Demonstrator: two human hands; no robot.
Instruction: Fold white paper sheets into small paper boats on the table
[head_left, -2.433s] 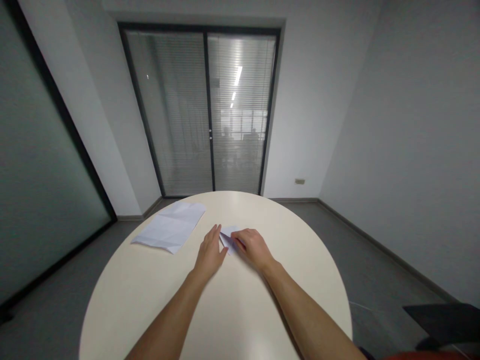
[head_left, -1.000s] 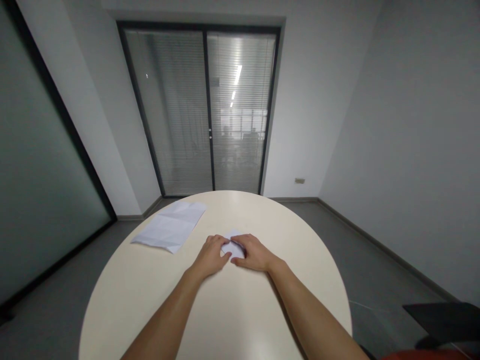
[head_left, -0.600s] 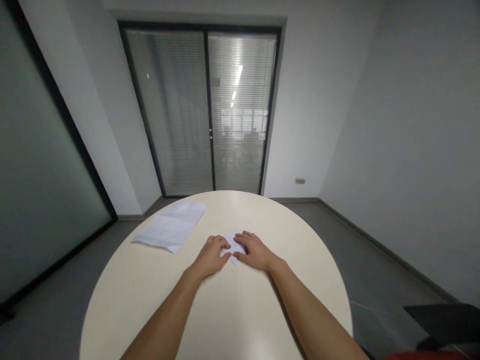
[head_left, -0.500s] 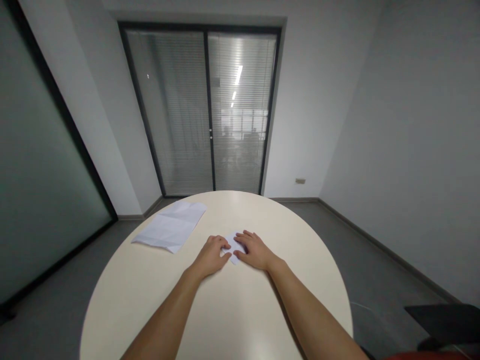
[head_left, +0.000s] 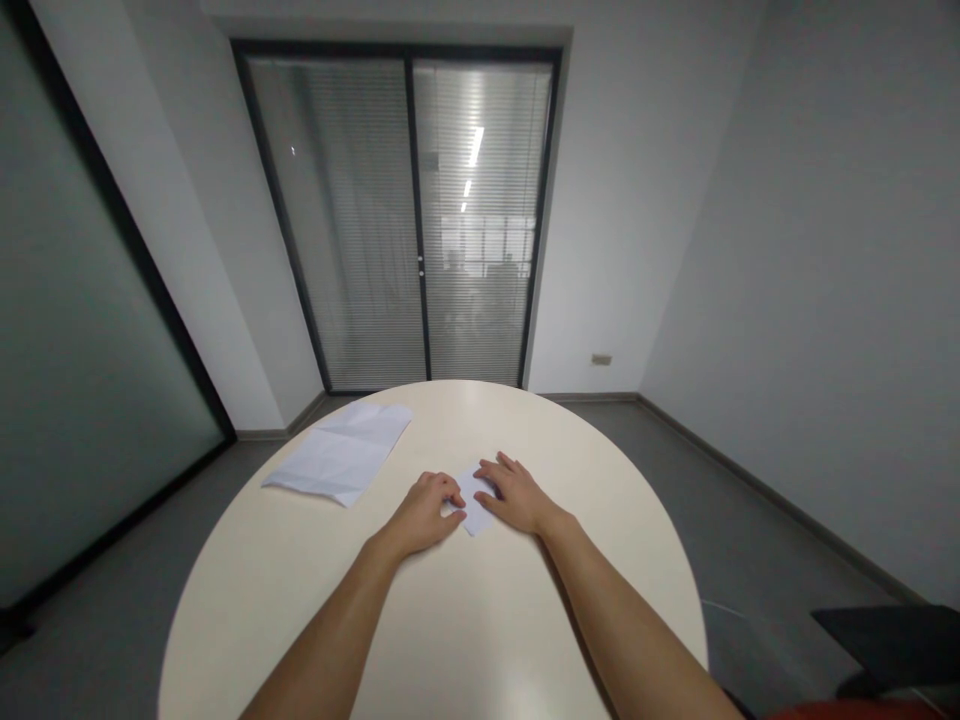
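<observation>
A small folded piece of white paper [head_left: 474, 500] lies between my hands on the round cream table [head_left: 465, 620]. My left hand [head_left: 429, 512] has curled fingers, with thumb and forefinger closed on the paper's left edge. My right hand [head_left: 516, 494] rests with its fingers spread and its fingertips on the right side of the paper. Some of the paper's edges are hidden under my fingers.
A larger creased white sheet [head_left: 341, 452] lies at the table's far left edge. Beyond stands a glass door with blinds [head_left: 480, 330]. Part of a dark chair [head_left: 892, 640] shows at the lower right.
My right hand has shifted slightly to the right, and more of the folded paper shows between my hands. My left hand has barely moved.
</observation>
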